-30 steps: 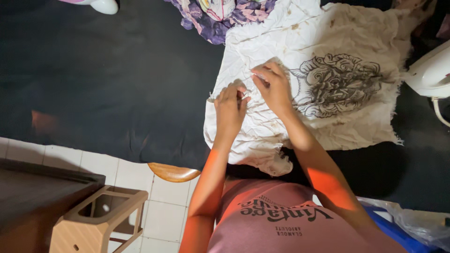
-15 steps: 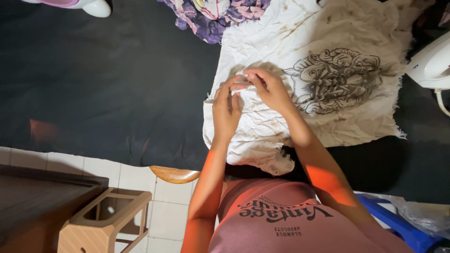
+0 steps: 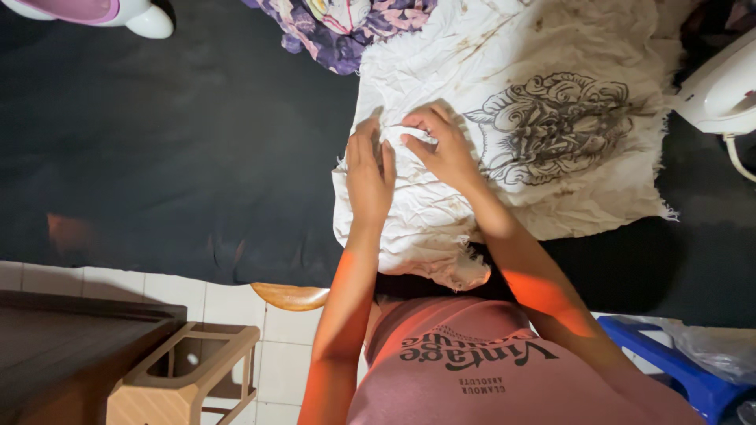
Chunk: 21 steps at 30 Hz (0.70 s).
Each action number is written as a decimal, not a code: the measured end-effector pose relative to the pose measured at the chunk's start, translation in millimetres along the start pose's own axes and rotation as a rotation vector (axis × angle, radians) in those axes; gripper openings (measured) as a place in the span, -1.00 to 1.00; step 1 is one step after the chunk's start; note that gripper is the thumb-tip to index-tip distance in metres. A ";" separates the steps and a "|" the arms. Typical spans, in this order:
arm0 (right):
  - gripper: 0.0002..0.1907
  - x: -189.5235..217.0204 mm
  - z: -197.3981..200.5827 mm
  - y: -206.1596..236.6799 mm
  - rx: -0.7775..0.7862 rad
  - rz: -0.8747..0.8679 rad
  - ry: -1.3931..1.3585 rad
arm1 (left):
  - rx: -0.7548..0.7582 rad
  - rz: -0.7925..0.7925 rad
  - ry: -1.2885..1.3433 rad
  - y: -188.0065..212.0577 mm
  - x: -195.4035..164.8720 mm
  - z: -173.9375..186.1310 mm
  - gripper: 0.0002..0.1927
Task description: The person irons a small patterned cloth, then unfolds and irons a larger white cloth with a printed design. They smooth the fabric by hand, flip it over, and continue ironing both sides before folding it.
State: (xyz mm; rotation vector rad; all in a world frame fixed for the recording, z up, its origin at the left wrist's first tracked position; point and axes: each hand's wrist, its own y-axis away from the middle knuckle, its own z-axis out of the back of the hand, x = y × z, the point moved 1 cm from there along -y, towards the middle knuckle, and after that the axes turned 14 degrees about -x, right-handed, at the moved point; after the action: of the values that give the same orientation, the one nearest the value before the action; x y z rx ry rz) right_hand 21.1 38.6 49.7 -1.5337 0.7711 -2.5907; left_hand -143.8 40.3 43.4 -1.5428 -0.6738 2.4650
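Bunched fold from half a second ago now flatter; both hands shifted slightly. Left hand lies open, palm pinning the stained white printed cloth on the black-covered worktop; right hand pinches a crease just beyond, smoothing it. Iron at far right edge.

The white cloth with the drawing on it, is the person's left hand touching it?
Touching. The head view shows the left hand lying flat on the crumpled white cloth, its fingers pressed onto the fabric with no gap showing.
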 end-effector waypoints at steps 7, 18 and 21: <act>-0.79 1.8 -2.5 11.0 -0.211 0.208 0.180 | 0.091 -0.196 -0.411 2.4 2.7 -2.6 -0.57; -0.48 -12.9 -17.9 23.7 0.051 0.149 0.637 | 0.103 -0.151 -0.362 2.6 19.3 -7.2 -0.60; -0.48 -14.7 -18.9 22.3 0.036 0.134 0.582 | 0.094 -0.163 -0.373 1.1 25.0 -8.0 -0.62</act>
State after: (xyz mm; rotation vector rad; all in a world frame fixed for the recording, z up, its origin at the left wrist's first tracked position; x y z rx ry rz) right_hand 8.1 30.5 20.8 -0.6751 0.8112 -2.9405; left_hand -148.0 50.6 19.7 -0.9604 -0.6926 2.6363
